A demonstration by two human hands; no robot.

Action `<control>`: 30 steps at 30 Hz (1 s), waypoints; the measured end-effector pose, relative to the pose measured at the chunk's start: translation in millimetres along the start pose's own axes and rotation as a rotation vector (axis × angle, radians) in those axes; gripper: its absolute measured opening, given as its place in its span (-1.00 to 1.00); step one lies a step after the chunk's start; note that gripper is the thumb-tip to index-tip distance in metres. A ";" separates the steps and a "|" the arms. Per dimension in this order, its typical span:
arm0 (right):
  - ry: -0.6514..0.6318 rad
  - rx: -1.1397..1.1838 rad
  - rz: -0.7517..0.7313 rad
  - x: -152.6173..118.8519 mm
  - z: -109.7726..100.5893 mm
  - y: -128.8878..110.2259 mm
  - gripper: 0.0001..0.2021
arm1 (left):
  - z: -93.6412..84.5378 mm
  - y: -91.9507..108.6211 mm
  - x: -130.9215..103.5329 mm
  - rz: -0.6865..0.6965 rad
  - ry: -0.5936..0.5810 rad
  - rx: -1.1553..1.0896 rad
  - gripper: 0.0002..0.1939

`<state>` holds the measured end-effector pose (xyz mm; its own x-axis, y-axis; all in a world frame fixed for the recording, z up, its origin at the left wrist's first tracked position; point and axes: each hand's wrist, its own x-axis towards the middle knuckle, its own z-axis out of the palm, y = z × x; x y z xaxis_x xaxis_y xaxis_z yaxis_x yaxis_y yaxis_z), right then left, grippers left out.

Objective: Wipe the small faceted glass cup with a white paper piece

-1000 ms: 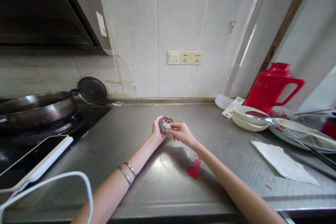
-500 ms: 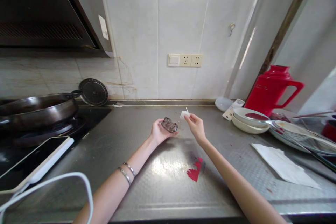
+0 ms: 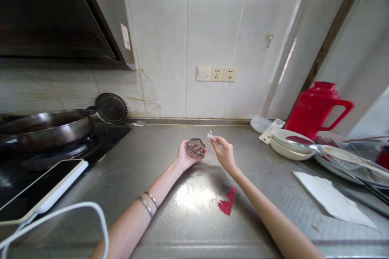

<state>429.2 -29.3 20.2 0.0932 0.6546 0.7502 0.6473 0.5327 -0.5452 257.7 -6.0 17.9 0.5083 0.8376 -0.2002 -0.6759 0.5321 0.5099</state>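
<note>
My left hand is above the steel counter, its fingers wrapped round a small, see-through, brown-tinted glass dish. The dish is tilted with its round opening towards me. Just to its right, my right hand pinches a small crumpled piece of white tissue between thumb and fingers. That tissue is apart from the dish. Below my hands, a torn scrap of red paper lies on the counter.
A pan sits on the stove at left, near a phone with a white cable. At right are stacked bowls, a red thermos, plates and a flat white tissue. Wall sockets are ahead.
My left hand has turned the glass dish so its round opening now shows instead of its side or base. My right hand has moved slightly down, with the tissue closer to the dish.
</note>
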 end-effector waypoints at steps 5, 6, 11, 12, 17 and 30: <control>-0.090 -0.087 -0.208 4.4 8.1 -18.5 -0.74 | -1.3 -9.6 2.5 -0.028 0.019 -0.006 -0.65; -0.123 -0.098 -0.248 5.4 10.0 -22.3 -0.74 | -1.6 -10.8 3.3 -0.026 0.031 -0.002 -0.65; -0.256 -0.101 -0.296 4.0 25.5 -32.8 -0.74 | -3.0 -13.7 6.8 -0.005 0.119 0.037 -0.67; -0.275 -0.097 -0.291 2.5 28.5 -33.4 -0.74 | -3.4 -14.0 7.4 0.002 0.134 0.029 -0.67; -0.307 -0.045 -0.240 -4.3 34.3 -36.0 -0.75 | -5.5 -15.4 8.4 0.025 0.189 0.027 -0.66; -0.360 0.200 -0.115 -6.7 20.2 -46.8 -0.75 | -3.9 -12.5 8.5 0.016 0.159 0.077 -0.66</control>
<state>383.0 -47.8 33.1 -0.2636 0.7115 0.6513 0.4751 0.6834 -0.5543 268.4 -5.0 6.6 0.4032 0.8581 -0.3180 -0.6375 0.5127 0.5751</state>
